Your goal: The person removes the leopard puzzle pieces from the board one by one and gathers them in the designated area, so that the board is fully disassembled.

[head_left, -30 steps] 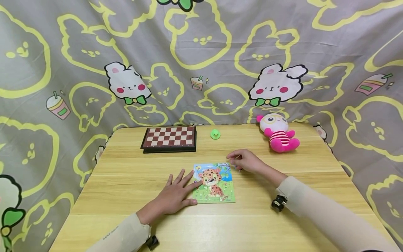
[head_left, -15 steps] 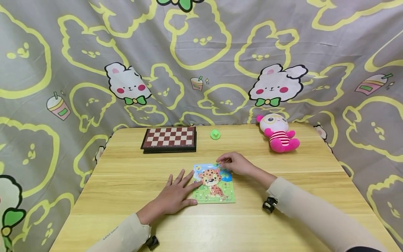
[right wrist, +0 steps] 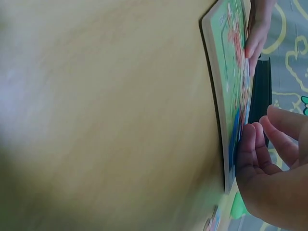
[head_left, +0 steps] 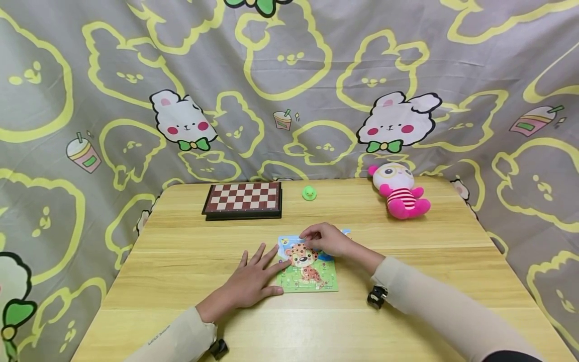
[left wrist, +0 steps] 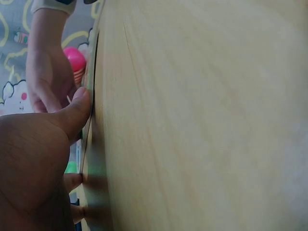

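A square jigsaw puzzle with a spotted leopard cub lies flat mid-table. My left hand spreads its fingers at the puzzle's left side, with fingertips on or against it; in the left wrist view, the thumb rests at the board's near edge. My right hand is over the puzzle's upper right part, fingers bent and fingertips close to its surface. In the right wrist view, these curled fingers are beside the board. Whether they pinch a piece cannot be told. A loose puzzle piece lies beyond the right hand.
On the wooden table, a folded chessboard box stands at the back left. Behind the puzzle sits a small green duck. A pink and white plush toy leans at the back right. A patterned curtain encloses the table.
My right hand has moved left from the puzzle's upper right corner to over its upper part. The loose piece beyond the hand now shows. My left hand has stayed in place.
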`<state>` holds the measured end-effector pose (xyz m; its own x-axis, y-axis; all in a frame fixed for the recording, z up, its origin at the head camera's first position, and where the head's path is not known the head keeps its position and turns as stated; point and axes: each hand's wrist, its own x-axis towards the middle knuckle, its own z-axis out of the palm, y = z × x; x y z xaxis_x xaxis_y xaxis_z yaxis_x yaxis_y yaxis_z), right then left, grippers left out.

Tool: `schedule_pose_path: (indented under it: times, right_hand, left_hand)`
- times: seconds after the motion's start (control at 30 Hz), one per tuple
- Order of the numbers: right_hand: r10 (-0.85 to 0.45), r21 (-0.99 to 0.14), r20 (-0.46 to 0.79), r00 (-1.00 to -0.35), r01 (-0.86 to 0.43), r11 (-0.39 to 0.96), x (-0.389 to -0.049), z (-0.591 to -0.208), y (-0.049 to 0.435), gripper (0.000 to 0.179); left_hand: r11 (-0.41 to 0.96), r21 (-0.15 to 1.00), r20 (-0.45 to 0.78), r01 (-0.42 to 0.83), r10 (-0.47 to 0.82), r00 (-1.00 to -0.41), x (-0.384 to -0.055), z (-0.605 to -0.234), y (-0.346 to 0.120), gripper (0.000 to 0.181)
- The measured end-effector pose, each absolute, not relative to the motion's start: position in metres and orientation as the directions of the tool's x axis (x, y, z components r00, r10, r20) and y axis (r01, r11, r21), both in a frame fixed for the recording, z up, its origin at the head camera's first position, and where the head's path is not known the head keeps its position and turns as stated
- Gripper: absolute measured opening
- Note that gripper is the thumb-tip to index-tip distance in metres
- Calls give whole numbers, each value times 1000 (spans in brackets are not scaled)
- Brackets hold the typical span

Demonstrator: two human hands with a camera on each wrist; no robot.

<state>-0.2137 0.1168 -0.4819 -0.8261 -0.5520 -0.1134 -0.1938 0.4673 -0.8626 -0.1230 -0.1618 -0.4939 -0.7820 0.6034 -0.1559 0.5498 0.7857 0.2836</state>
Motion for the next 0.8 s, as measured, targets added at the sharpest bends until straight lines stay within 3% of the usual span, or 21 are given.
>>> schedule_pose_path:
  times: [0.43, 0.8]
  right_hand:
    - [-542, -833, -146, -828, -192, 519, -212, -488, 100, 27]
    - [-546, -702, -114, -830, -322, 636, -205, -485, 92, 31]
  left_hand:
    - [785, 284, -143, 551, 602, -785, -124, -498, -163, 68]
    - [791, 277, -147, 546, 596, -789, -124, -499, -164, 68]
